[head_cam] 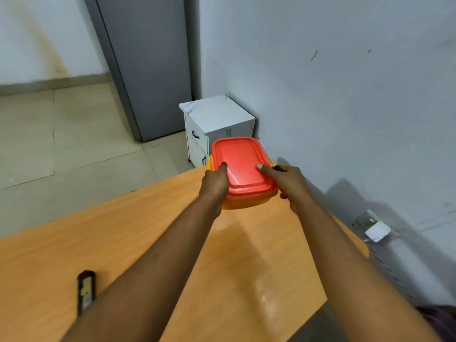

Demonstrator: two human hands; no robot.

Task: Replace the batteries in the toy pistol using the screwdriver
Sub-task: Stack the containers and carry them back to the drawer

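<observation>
An orange plastic box with a red lid [240, 164] sits at the far corner of the wooden table [148, 243]. My left hand [214, 185] grips the box's left side, thumb on the lid. My right hand [287, 182] holds its right side with the thumb on the lid, and also clasps a screwdriver [267, 156] whose yellow-black handle and metal shaft stick out past the box toward the wall. A dark oblong object [85, 291], blurred, lies on the table at the near left. No toy pistol is visible.
A white two-drawer cabinet [217, 124] stands on the floor behind the table against the wall. A grey door [148, 70] is beyond it. A white charger [377, 230] is plugged in low on the right wall. The table's right edge runs close to the wall.
</observation>
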